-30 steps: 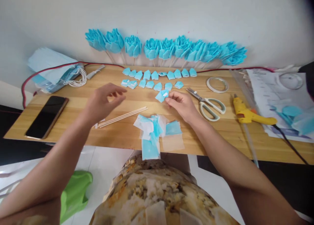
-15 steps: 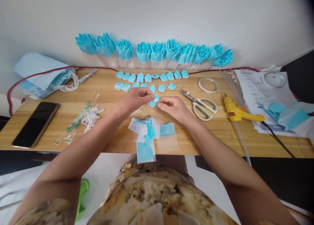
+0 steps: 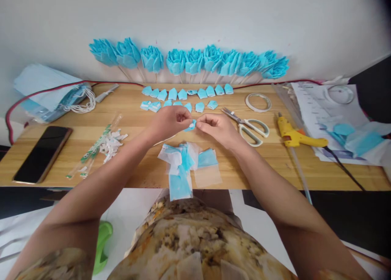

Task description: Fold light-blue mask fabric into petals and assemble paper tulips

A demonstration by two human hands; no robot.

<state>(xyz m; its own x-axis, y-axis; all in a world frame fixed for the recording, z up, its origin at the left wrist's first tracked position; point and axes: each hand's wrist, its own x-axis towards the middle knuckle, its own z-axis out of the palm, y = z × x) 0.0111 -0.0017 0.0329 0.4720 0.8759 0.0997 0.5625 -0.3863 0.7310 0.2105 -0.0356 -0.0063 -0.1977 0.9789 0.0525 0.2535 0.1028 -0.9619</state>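
Hands: I see left hand (image 3: 169,121) and right hand (image 3: 218,127) both pinching one blue fabric piece (image 3: 190,126) at the fingertips | place: just above the tabletop (image 3: 137,166), behind the pile of cut squares (image 3: 183,162) | advice: I'd grip the edges only, crease firmly, and match the folded petals (image 3: 183,96) rowed beyond.

White wall (image 3: 275,15) at 12 o'clock, evenly lit. Light wooden table (image 3: 275,166) across centre. White tile floor (image 3: 134,206) at 7 o'clock.
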